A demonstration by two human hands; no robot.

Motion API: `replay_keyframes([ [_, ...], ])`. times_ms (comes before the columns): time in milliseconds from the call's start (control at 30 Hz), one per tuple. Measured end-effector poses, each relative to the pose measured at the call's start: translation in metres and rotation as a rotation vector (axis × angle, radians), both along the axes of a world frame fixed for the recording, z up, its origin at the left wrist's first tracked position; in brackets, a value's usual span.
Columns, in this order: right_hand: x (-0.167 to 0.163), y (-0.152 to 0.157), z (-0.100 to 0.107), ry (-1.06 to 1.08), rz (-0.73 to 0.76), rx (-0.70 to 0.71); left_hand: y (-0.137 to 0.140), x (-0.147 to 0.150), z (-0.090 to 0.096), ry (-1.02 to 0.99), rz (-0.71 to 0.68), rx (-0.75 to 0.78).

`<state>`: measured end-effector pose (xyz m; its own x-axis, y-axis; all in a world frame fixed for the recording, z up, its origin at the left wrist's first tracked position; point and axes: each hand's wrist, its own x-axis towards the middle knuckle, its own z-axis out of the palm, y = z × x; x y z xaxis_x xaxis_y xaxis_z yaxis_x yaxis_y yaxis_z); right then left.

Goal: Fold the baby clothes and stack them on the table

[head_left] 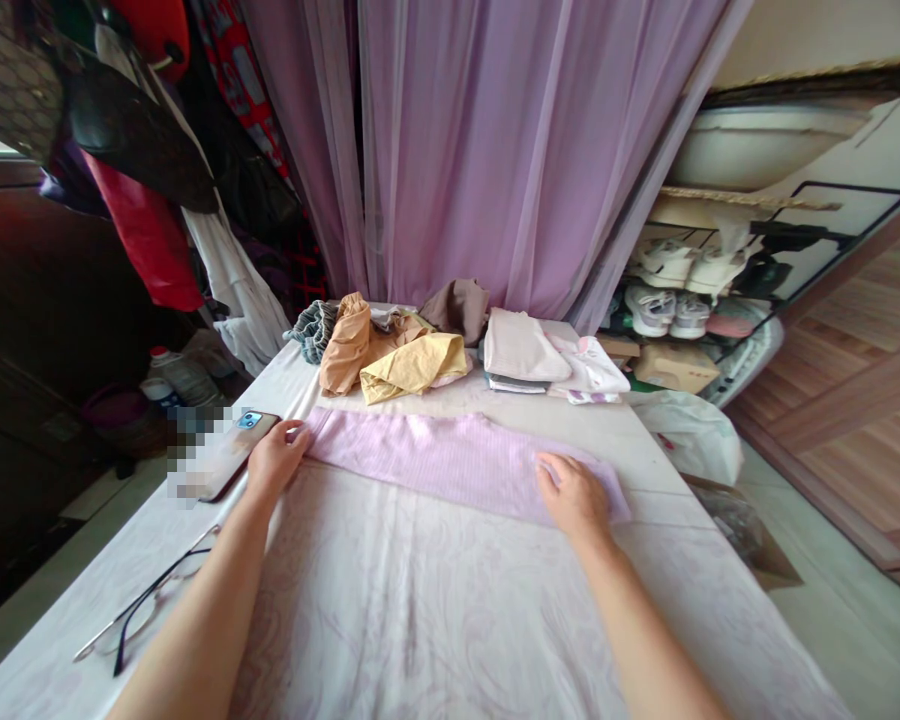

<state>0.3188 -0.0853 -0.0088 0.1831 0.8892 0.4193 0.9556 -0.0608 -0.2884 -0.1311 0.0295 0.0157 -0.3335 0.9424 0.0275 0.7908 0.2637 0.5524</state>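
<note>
Stretched crosswise in a long, narrow strip, the lilac cloth (427, 460) lies in the middle of the worktop (420, 620), looking partly folded; how many layers it has, I cannot tell. The left hand (274, 460) is at its left end, fingers curved to the edge, though whether they pinch it is unclear. The right hand (574, 495) rests on top near the other end, fingers loosely bent, gripping nothing that shows.

Beyond it, the folding seems part done: a neat pile (525, 345) sits at the far right, with a white piece (592, 368) laid flat beside it. To its left is what appears to be left over — a loose heap with a yellow cloth (412, 365) and a tan one (346, 345), rumpled.

The open room is on the near side, broad and bare between the forearms. The left is tighter — the phone (232, 465) is just beside the left hand, and the glasses (150, 592) lie near that edge. The cloth's right end stops short of the right edge.
</note>
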Motion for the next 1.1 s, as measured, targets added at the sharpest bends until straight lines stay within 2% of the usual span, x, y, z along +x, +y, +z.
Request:
replay_keyframes([
  [167,0.028,0.004,0.023,-0.094,-0.295,-0.179,-0.004,0.0,0.001,-0.039,-0.018,0.025],
  [333,0.05,-0.006,0.034,0.022,-0.539,-0.384,-0.007,0.006,0.006,-0.027,0.013,0.022],
  [533,0.064,-0.011,0.031,0.159,-0.506,-0.466,-0.008,0.01,0.005,0.039,0.03,0.044],
  [733,0.073,-0.006,0.026,0.213,-0.521,-0.313,-0.009,0.008,0.003,0.053,0.019,0.061],
  [900,0.081,-0.003,0.015,0.264,-0.514,-0.289,-0.009,0.008,0.001,0.029,0.025,0.086],
  [1100,0.097,-0.01,0.015,0.639,-0.488,-0.248,-0.01,0.008,0.001,0.03,0.022,0.075],
])
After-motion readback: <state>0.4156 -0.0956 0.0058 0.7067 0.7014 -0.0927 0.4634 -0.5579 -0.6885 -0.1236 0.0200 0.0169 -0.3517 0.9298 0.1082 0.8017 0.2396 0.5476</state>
